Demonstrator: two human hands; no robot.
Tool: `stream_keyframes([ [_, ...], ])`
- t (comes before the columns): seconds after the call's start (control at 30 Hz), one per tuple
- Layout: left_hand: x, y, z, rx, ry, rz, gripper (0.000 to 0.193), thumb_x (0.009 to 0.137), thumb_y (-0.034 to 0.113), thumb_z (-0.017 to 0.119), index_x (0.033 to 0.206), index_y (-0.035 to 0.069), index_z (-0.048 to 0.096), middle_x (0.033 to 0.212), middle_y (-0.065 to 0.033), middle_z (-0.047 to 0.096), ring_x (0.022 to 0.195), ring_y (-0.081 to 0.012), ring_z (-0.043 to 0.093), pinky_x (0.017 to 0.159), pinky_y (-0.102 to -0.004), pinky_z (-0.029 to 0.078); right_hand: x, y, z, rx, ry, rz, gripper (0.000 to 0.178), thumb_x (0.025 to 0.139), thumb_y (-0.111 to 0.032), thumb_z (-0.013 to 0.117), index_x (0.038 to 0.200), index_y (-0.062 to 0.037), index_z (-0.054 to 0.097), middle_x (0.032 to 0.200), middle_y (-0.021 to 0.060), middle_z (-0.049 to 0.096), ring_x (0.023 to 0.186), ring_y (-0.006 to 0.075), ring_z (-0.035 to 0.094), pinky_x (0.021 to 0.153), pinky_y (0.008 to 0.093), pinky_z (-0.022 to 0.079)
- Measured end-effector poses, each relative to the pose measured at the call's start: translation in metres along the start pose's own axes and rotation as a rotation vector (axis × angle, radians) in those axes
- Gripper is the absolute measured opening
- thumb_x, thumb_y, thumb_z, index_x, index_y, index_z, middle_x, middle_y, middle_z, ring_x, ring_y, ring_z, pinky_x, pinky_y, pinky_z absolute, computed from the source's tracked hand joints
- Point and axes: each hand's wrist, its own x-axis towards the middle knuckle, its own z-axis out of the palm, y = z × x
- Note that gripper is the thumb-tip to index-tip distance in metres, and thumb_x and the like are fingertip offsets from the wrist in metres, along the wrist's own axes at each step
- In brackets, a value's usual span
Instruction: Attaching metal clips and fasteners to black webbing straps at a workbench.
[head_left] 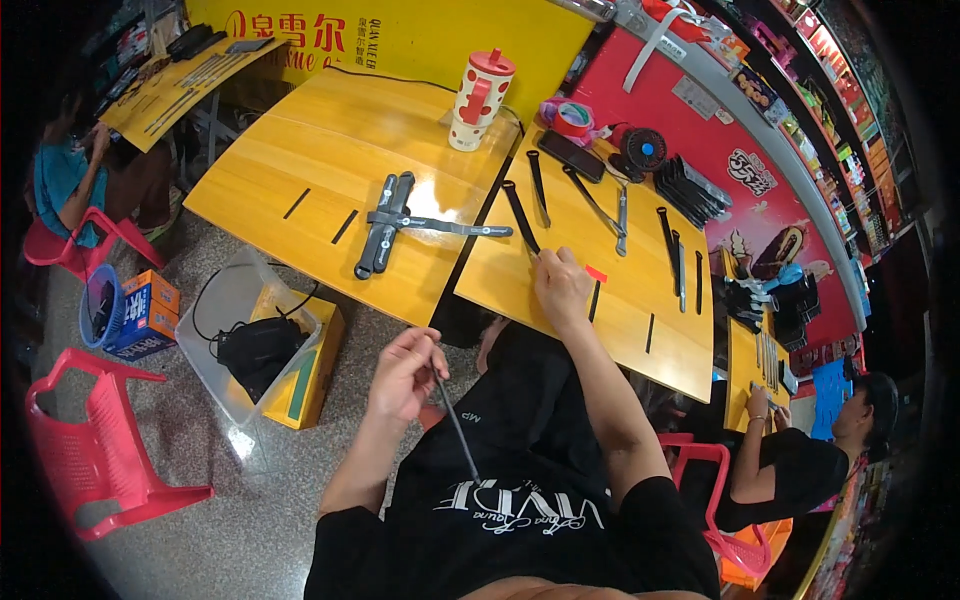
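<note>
Pinched in my left hand (405, 372), a thin dark strap (457, 425) hangs down in front of my shirt. My right hand (562, 287) is closed over the right-hand table, its fingers at the near end of a flat black strap (518, 215). Part of that strap is hidden under the fingers. A small red piece (597, 273) lies beside my right hand. More black straps (670, 240) lie further right, and a looped strap (605, 212) is beyond the hand. On the left-hand table, a bundle of dark grey straps (385, 230) is bound crosswise by another strap.
A spotted tumbler (480, 100) stands at the back. Near the far edge are a phone (571, 156), a tape roll (573, 119), a small fan (643, 149) and stacked black packs (692, 190). A clear bin (250, 335) and a red chair (110, 440) stand left. Another person (800, 460) works right.
</note>
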Motion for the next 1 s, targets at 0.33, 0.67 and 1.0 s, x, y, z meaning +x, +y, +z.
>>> stream_keyframes([
  [0.33, 0.008, -0.034, 0.023, 0.005, -0.018, -0.215, 0.033, 0.096, 0.012, 0.049, 0.124, -0.004, 0.052, 0.086, -0.0096, 0.064, 0.074, -0.0177, 0.062, 0.069, -0.0282, 0.052, -0.044, -0.003, -0.069, 0.399, -0.111, 0.163, 0.017, 0.082, -0.016, 0.065, 0.093, -0.0027, 0.066, 0.079, 0.0153, 0.059, 0.07, 0.0316, 0.061, 0.06, 0.0358, 0.047],
  [0.67, 0.027, -0.069, 0.087, 0.31, -0.282, -0.242, 0.028, 0.099, 0.018, 0.047, 0.117, -0.002, 0.053, 0.078, -0.008, 0.063, 0.063, -0.0143, 0.06, 0.06, -0.025, 0.049, -0.153, -0.023, -0.171, 0.954, -0.475, 0.532, 0.016, 0.084, 0.002, 0.059, 0.099, -0.0003, 0.065, 0.076, 0.0133, 0.06, 0.066, 0.0206, 0.06, 0.059, 0.0301, 0.045],
  [1.0, 0.018, -0.097, 0.143, 0.584, -0.364, -0.337, 0.023, 0.097, 0.017, 0.051, 0.109, -0.002, 0.059, 0.075, -0.0075, 0.064, 0.052, -0.0119, 0.059, 0.046, -0.0208, 0.046, -0.155, 0.003, -0.181, 0.664, 0.061, 0.416, 0.011, 0.084, -0.003, 0.061, 0.095, -0.0019, 0.063, 0.077, 0.0149, 0.06, 0.067, 0.0332, 0.062, 0.057, 0.0375, 0.047],
])
